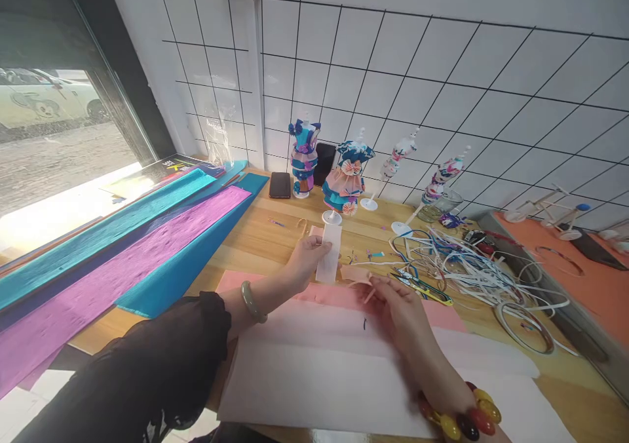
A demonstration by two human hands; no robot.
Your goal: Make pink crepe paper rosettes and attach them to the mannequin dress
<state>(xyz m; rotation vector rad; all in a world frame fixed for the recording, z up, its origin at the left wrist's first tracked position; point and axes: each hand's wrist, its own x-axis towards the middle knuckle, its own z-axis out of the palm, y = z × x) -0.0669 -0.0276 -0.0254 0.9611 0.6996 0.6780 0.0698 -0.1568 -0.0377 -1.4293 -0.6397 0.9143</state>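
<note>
My left hand (307, 259) pinches a narrow white paper strip (332, 250) upright between thumb and fingers. To its right, my right hand (393, 299) is closed on a thin peach paper strip (362, 284), which curls by the fingertips. Both hands are above large pale pink sheets (314, 364) spread along the front of the table. Yellow-handled scissors (430, 290) lie just beyond my right hand, blades towards the left. A small dark scrap (364, 324) rests on the sheets.
Small dress forms in paper outfits, among them a ruffled one (346, 181), stand along the back. A tangle of paper strips (472, 266) covers the right. Blue and purple crepe sheets (196, 233) lie left. A black phone (280, 185) and glass jar (445, 204) sit behind.
</note>
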